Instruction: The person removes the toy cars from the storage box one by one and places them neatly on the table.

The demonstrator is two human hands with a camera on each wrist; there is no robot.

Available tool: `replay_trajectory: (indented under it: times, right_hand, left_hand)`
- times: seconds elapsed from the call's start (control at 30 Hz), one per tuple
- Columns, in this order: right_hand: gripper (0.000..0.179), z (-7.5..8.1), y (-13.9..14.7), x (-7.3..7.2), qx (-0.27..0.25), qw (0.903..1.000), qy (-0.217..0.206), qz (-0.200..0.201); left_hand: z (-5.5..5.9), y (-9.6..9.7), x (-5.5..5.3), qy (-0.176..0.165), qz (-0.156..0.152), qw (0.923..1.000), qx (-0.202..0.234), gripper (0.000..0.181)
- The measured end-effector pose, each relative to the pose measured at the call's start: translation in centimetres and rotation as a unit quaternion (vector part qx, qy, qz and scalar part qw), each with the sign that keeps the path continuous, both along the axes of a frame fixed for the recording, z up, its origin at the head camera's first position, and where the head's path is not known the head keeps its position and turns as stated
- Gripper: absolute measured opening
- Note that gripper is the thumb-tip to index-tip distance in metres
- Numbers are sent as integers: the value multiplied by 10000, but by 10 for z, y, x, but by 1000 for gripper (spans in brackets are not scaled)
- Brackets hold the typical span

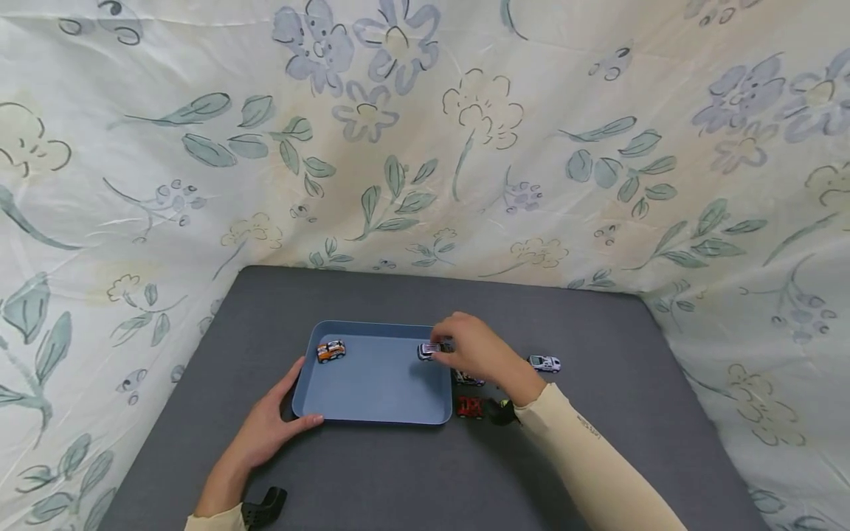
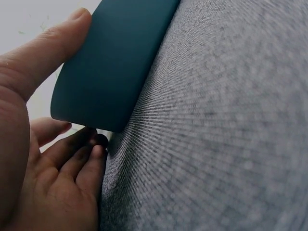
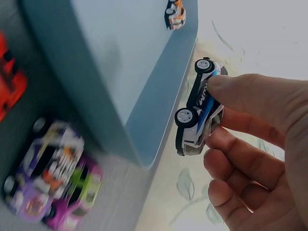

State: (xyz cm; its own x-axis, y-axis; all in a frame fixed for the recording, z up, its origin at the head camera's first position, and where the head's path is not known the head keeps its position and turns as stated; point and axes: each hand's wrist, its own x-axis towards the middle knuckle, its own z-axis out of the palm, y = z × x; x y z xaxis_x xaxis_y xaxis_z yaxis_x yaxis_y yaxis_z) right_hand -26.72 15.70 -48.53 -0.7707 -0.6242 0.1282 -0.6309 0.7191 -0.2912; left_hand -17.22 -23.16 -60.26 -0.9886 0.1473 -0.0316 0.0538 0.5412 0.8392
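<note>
A blue rectangular tray (image 1: pixel 372 391) lies on the grey table. Against its front left corner rests my left hand (image 1: pixel 265 428), thumb at the front wall and fingers along the left side; in the left wrist view the thumb (image 2: pixel 62 41) touches the tray wall (image 2: pixel 110 62). My right hand (image 1: pixel 474 350) pinches a white, blue and black toy car (image 3: pixel 202 98) between thumb and fingers, above the tray's right side. An orange and white toy car (image 1: pixel 330 351) sits inside the tray at the back left.
Right of the tray stand a red toy car (image 1: pixel 470 407), a purple and white toy car (image 3: pixel 48 168) and a magenta and green one (image 3: pixel 82 192). Farther right is a white toy car (image 1: pixel 544 363). Floral cloth (image 1: pixel 398 184) hangs behind the table.
</note>
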Motion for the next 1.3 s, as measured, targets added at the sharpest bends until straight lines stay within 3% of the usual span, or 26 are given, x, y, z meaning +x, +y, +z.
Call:
replay_trajectory:
  times: [0.37,0.8,1.3]
  right_hand:
    - [9,0,37,4,-4,9988,-130,-479]
    - [13,1,78,12,-80,9985,109,-535]
    - [15,-6,116,21,-78,9970,225,-731]
  left_hand:
    - [3,1,3,-12,12,10000,-98,112]
    - [-1,4,-1,14,92,9999,-72,113]
    - [6,8,3,-47,115,9998,-179,113]
